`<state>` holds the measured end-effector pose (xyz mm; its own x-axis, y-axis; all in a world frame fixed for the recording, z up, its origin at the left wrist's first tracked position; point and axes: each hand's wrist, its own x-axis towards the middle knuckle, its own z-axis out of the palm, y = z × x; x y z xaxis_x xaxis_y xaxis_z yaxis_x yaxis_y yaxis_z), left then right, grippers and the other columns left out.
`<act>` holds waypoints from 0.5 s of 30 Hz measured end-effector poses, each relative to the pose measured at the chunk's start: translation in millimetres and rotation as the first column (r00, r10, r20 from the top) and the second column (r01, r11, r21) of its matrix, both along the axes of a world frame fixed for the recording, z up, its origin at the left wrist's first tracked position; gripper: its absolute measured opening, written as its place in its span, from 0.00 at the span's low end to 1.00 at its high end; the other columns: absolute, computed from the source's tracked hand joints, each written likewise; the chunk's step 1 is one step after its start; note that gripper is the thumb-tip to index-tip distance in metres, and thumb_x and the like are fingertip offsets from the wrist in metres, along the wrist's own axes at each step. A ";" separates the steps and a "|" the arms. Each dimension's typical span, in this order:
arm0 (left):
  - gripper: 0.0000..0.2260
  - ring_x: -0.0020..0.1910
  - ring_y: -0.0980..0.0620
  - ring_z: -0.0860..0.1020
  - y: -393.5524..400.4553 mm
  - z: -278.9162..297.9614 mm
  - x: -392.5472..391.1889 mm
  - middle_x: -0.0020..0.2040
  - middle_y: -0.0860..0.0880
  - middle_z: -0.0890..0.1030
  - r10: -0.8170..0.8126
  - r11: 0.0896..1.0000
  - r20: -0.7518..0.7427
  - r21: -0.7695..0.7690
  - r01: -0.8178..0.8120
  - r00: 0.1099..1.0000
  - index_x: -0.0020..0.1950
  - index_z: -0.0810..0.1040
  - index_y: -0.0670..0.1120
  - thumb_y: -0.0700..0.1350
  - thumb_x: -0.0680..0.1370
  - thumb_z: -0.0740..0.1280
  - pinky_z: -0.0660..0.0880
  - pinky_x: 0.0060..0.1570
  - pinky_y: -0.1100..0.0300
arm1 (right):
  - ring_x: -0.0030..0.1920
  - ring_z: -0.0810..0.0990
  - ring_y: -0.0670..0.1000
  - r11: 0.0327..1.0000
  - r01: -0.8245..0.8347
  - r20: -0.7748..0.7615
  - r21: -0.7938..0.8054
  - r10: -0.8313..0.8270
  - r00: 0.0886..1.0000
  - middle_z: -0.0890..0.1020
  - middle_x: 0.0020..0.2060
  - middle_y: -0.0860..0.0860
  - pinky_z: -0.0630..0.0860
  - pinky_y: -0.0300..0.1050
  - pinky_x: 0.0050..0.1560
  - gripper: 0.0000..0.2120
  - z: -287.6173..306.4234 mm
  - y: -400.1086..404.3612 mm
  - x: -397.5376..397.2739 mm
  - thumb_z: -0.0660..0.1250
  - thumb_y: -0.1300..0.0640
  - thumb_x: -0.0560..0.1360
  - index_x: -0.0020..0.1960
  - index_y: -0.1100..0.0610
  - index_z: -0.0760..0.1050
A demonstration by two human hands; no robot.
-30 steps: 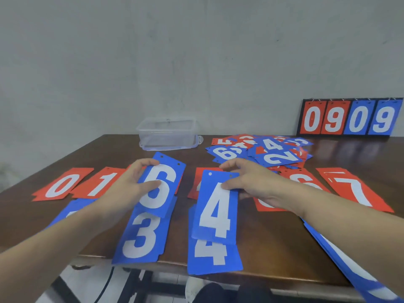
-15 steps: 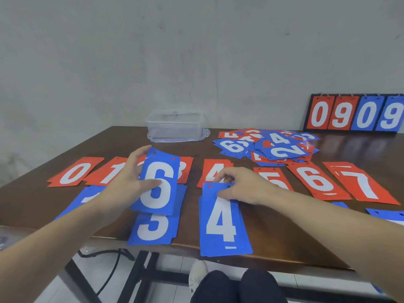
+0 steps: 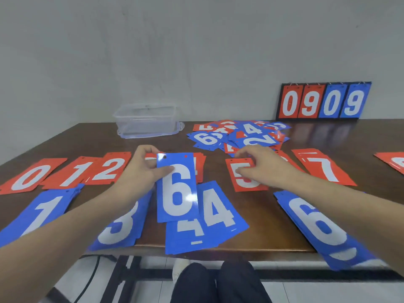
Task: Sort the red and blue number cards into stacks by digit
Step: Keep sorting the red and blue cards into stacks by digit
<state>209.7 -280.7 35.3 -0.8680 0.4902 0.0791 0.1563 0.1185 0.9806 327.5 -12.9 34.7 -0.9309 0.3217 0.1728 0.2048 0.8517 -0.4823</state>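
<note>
Near the table's (image 3: 284, 241) front edge, the blue 4 stack (image 3: 209, 217) now lies released; the right hand (image 3: 260, 166), fingers loosely curled and holding nothing, has gone far toward the unsorted pile (image 3: 238, 134); the left hand (image 3: 142, 169) still pinches the blue 6 card (image 3: 177, 189), bound for the blue 6 stack (image 3: 317, 226) at right.

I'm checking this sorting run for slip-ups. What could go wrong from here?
The blue 4 stack and blue 6 stack overhang the table edge and might slide off. The left hand holds a blue 6 card above the 4s; dropped there, it would be missorted.
</note>
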 end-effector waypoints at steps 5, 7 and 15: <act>0.17 0.48 0.43 0.86 62.5 5.6 14.7 0.48 0.48 0.87 -0.087 0.993 0.007 0.082 0.086 0.996 0.58 0.66 0.47 0.37 0.77 0.72 0.79 0.52 0.38 | 0.56 0.75 0.43 0.992 0.106 -0.072 -0.068 -0.111 0.991 0.79 0.56 0.44 0.69 0.39 0.55 0.10 5.1 52.6 41.8 0.71 0.53 0.76 0.57 0.47 0.77; 0.19 0.47 0.47 0.86 86.3 9.1 20.9 0.48 0.51 0.87 -0.143 0.986 0.013 0.092 0.141 0.990 0.63 0.67 0.48 0.37 0.78 0.71 0.82 0.49 0.42 | 0.55 0.78 0.43 0.984 0.138 -0.078 -0.112 -0.147 0.986 0.80 0.55 0.43 0.72 0.38 0.52 0.08 3.8 68.4 59.1 0.71 0.52 0.77 0.55 0.45 0.78; 0.16 0.48 0.48 0.86 122.8 16.8 25.5 0.53 0.48 0.86 -0.165 0.974 0.051 0.167 0.154 0.985 0.65 0.74 0.50 0.38 0.79 0.69 0.83 0.37 0.54 | 0.52 0.77 0.40 0.990 -0.138 0.084 0.011 0.136 0.987 0.81 0.51 0.39 0.74 0.38 0.56 0.09 -8.2 57.8 84.7 0.69 0.54 0.79 0.57 0.46 0.82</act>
<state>235.2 -158.0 52.1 -0.7854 0.6081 0.1156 0.0964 -0.0643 0.9933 412.2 44.9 26.5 -0.9774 0.1879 0.0971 0.1245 0.8823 -0.4540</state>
